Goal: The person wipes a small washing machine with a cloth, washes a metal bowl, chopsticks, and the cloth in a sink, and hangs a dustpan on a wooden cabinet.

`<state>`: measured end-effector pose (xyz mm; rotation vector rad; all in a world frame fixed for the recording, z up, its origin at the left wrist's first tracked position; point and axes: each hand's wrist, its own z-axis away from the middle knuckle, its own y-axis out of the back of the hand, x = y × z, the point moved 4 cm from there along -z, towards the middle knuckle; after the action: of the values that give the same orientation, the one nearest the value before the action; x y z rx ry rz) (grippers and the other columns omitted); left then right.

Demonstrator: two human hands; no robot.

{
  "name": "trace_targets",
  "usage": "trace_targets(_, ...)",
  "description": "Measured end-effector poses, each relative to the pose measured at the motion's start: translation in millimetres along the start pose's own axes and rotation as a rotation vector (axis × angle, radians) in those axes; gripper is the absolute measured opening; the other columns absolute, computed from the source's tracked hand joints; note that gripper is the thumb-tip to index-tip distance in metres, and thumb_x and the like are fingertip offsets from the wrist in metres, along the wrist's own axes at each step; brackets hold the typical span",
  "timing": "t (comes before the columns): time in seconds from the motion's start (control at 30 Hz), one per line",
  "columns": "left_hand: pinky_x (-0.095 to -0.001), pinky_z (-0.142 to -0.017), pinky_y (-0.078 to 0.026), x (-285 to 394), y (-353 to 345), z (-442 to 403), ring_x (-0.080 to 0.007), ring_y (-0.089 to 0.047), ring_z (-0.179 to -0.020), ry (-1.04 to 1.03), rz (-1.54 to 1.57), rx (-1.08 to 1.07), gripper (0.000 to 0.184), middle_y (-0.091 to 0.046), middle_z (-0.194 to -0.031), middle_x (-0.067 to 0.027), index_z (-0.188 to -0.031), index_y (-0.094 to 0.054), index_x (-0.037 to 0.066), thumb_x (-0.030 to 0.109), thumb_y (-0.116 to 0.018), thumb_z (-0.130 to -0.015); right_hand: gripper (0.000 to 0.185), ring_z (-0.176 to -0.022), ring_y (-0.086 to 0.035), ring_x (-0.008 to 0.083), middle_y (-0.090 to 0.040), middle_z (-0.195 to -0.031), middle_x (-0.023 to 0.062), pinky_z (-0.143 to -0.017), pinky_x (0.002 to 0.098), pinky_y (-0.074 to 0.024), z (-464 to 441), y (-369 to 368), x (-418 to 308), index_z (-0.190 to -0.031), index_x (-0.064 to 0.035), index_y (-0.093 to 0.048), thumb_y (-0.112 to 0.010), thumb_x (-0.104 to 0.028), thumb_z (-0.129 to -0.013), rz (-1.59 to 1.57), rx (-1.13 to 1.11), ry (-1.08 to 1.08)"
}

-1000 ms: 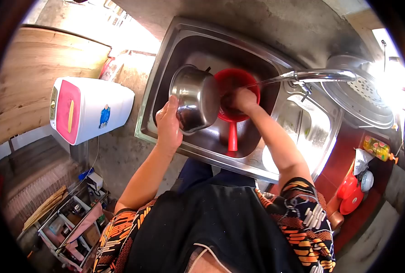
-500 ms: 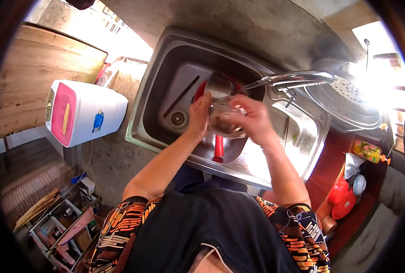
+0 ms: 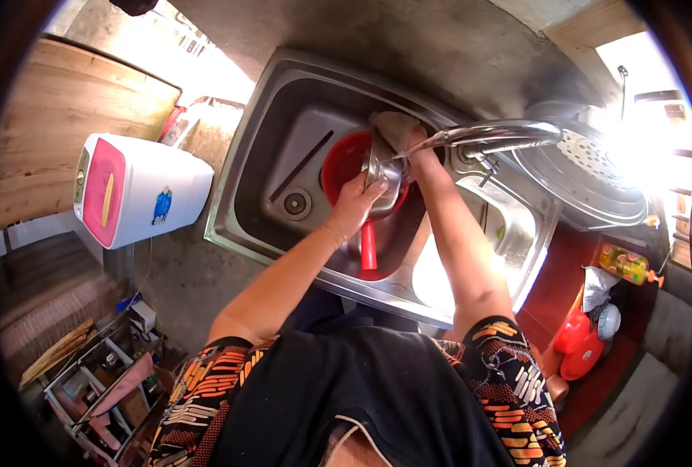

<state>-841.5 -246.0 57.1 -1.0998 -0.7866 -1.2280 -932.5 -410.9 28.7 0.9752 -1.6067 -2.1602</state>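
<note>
Sink (image 3: 312, 136), tap (image 3: 501, 133) reaching over it. Red dipper (image 3: 342, 171) in basin, handle toward person. Metal pot (image 3: 390, 194) tilted above dipper, between both hands. Left hand (image 3: 352, 206) grasps pot's near-left side, fingers against the wall. Right hand (image 3: 422, 156) at pot's far side by cloth (image 3: 395, 128); its fingers hidden, can't tell whether gripping.

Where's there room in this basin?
Bare floor in the grey steel basin flanks the slim dark stick: one strip towards the left wall, another towards the red plastic dipper. Crowded: around the dipper, where left hand, shiny metal pot, right hand and chrome faucet bunch.
</note>
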Motion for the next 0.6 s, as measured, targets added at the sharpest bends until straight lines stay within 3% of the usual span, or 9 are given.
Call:
trace_targets(0.07, -0.033, -0.084, -0.053, 8, 4, -2, -0.016, -0.064, -0.098, -0.002, -0.011, -0.036, 0.05, -0.065, -0.113, -0.0071, -0.13, -0.052, 0.004, 0.01, -0.068, -0.083, 0.026, -0.088, -0.067, 0.0315, -0.068, -0.091, 0.0204, -0.077, 0.0389, -0.0521, 37, 46, -42, -0.098, -0.0023, -0.064, -0.049, -0.023, -0.093, -0.44, -0.124, -0.379)
trace_targets(0.13, -0.0325, -0.082, -0.054, 24, 17, -12, -0.0159, -0.064, -0.099, 0.123, 0.127, -0.12, 0.045, -0.064, -0.111, -0.0072, -0.129, -0.052, 0.006, 0.012, -0.064, -0.086, 0.029, -0.104, -0.063, 0.0358, -0.065, -0.108, 0.0201, -0.09, 0.0377, -0.0492, 94, 8, -61, -0.106, -0.0058, -0.07, -0.064, -0.019, -0.081, -1.289, 0.512, -0.152)
trace_targets(0.17, -0.0323, -0.081, -0.054, 27, 19, -13, -0.0159, -0.064, -0.099, 0.19, 0.197, -0.168, 0.042, -0.064, -0.11, -0.0072, -0.128, -0.052, 0.007, 0.012, -0.062, -0.088, 0.037, -0.11, -0.059, 0.0383, -0.063, -0.117, 0.0174, -0.096, 0.0423, -0.0453, 115, 49, -96, -0.116, -0.0081, -0.066, -0.065, -0.021, -0.081, -0.785, 0.619, -0.024)
trace_targets(0.23, -0.0308, -0.073, -0.057, 24, 17, -4, -0.0135, -0.065, -0.086, 0.225, 0.489, -0.058, 0.029, -0.065, -0.101, -0.0052, -0.122, -0.056, 0.007, 0.019, -0.053, -0.095, 0.041, -0.122, -0.052, 0.0339, -0.059, -0.126, 0.0167, -0.1, 0.0428, -0.0416, 136, 52, -126, -0.125, -0.0066, -0.06, -0.063, -0.023, -0.087, -0.447, 0.616, 0.039)
trace_targets(0.3, -0.0311, -0.074, -0.058, 22, 13, 19, -0.0129, -0.066, -0.077, 0.29, 0.446, -0.032, 0.027, -0.066, -0.097, -0.0062, -0.117, -0.059, 0.005, 0.022, -0.048, -0.099, 0.04, -0.12, -0.053, 0.0363, -0.059, -0.126, 0.0171, -0.1, 0.0441, -0.0411, 129, 48, -113, -0.125, -0.007, -0.06, -0.062, -0.022, -0.087, -0.394, 0.628, 0.045)
trace_targets(0.37, -0.0273, -0.066, -0.053, -27, 31, 25, -0.012, -0.062, -0.072, 0.27, 0.416, -0.068, 0.027, -0.066, -0.094, -0.0046, -0.109, -0.064, 0.004, 0.002, -0.055, -0.084, 0.04, -0.115, -0.056, 0.037, -0.06, -0.123, 0.0175, -0.096, 0.0422, -0.0439, 105, 37, -90, -0.124, -0.0064, -0.059, -0.06, -0.019, -0.086, -0.388, 0.604, -0.028)
trace_targets(0.43, -0.0253, -0.063, -0.049, -52, 50, 27, -0.0116, -0.06, -0.072, 0.159, 0.172, -0.098, 0.034, -0.066, -0.094, -0.0035, -0.102, -0.067, 0.003, -0.008, -0.055, -0.073, 0.038, -0.11, -0.059, 0.0369, -0.061, -0.121, 0.0177, -0.093, 0.0391, -0.0465, 76, 10, -54, -0.124, -0.0056, -0.059, -0.058, -0.017, -0.087, -0.608, 0.55, -0.224)
trace_targets(0.53, -0.023, -0.062, -0.044, -71, 78, 25, -0.0133, -0.06, -0.074, 0.218, 0.046, -0.079, 0.045, -0.066, -0.091, -0.0041, -0.096, -0.069, 0.003, -0.017, -0.053, -0.059, 0.037, -0.104, -0.061, 0.0376, -0.063, -0.117, 0.0174, -0.089, 0.0373, -0.0489, 46, -3, -32, -0.123, -0.0069, -0.059, -0.056, -0.017, -0.088, -1.388, 0.265, -0.756)
trace_targets(0.6, -0.0241, -0.062, -0.045, -44, 67, 31, -0.0126, -0.06, -0.073, 0.19, 0.112, 0.003, 0.043, -0.066, -0.093, -0.0034, -0.096, -0.068, 0.002, -0.015, -0.051, -0.06, 0.037, -0.107, -0.059, 0.0357, -0.063, -0.118, 0.015, -0.093, 0.0394, -0.0463, 53, 6, -49, -0.123, -0.0092, -0.061, -0.058, -0.021, -0.087, -0.886, 0.486, -0.401)
